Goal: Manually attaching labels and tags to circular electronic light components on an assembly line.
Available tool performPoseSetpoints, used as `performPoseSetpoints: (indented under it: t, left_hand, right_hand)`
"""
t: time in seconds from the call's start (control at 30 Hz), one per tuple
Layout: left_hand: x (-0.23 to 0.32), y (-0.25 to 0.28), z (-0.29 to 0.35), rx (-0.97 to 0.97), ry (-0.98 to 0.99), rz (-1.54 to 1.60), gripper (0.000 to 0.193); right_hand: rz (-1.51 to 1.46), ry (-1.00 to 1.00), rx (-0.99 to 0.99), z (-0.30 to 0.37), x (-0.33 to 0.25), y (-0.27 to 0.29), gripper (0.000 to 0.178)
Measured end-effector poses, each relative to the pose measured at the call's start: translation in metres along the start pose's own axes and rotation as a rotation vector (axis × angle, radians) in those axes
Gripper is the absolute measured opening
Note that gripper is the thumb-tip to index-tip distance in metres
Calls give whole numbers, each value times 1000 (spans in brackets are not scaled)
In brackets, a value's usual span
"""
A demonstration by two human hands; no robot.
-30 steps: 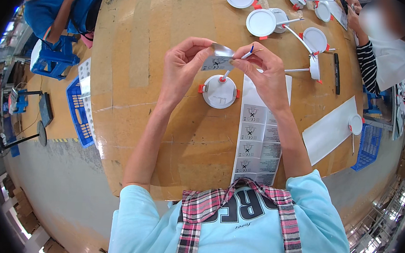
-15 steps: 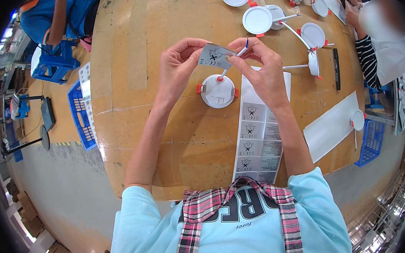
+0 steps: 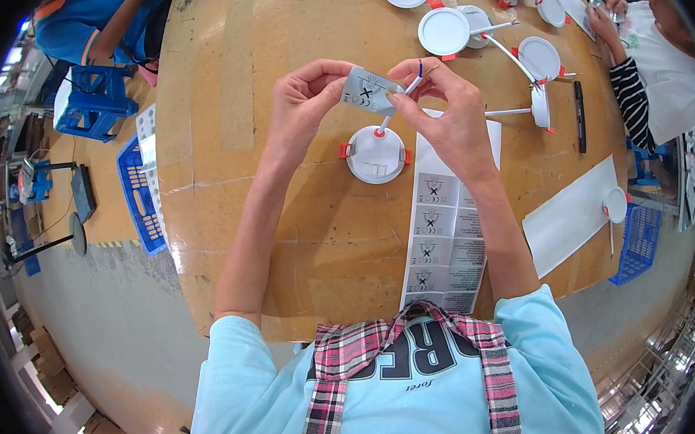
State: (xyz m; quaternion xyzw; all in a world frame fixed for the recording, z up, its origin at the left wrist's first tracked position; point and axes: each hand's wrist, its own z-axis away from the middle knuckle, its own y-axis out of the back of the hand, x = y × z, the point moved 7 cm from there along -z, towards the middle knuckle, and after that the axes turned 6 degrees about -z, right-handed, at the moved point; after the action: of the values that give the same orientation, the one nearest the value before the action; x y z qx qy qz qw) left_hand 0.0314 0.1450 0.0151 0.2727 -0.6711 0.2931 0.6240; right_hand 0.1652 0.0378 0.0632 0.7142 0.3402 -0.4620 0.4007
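A small silver-grey label point(image 3: 366, 90) with printed symbols is stretched between my two hands. My left hand point(image 3: 307, 104) pinches its left end between thumb and fingers. At the label's right end, my right hand point(image 3: 446, 102) is closed on the white cable point(image 3: 413, 84), and its thumb presses the label against it. The cable's thin wire ends stick up past my fingers. Below, the cable runs down to a round white downlight point(image 3: 376, 158) with red side clips, lying on the table. Beside it, under my right forearm, lies a strip of labels point(image 3: 431, 224).
More white downlights point(image 3: 443, 32) with cables are scattered at the far right of the table point(image 3: 232, 126). A black marker point(image 3: 579, 117) and a white sheet point(image 3: 567, 222) lie to the right. Blue crates point(image 3: 139, 192) stand at both sides. Two people sit across the table.
My hands have shifted slightly, and the label now lies flatter between them, its right end against the cable. The person at the far right has moved.
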Motion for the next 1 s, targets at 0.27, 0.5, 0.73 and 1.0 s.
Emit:
performPoseSetpoints:
  t: [0.27, 0.5, 0.73, 1.0]
  left_hand:
    - [-8, 3, -4, -31, 54, 23, 17]
    - [-9, 1, -5, -22, 60, 83, 20]
    - [-14, 4, -5, -60, 79, 53, 18]
    - [-20, 2, -6, -76, 97, 96, 19]
  right_hand:
    - [30, -3, -3, -2, 0, -3, 18]
    - [-79, -139, 26, 0, 12, -6, 14]
    - [-100, -172, 0, 1, 12, -8, 14]
    - [-84, -179, -22, 0, 16, -8, 13]
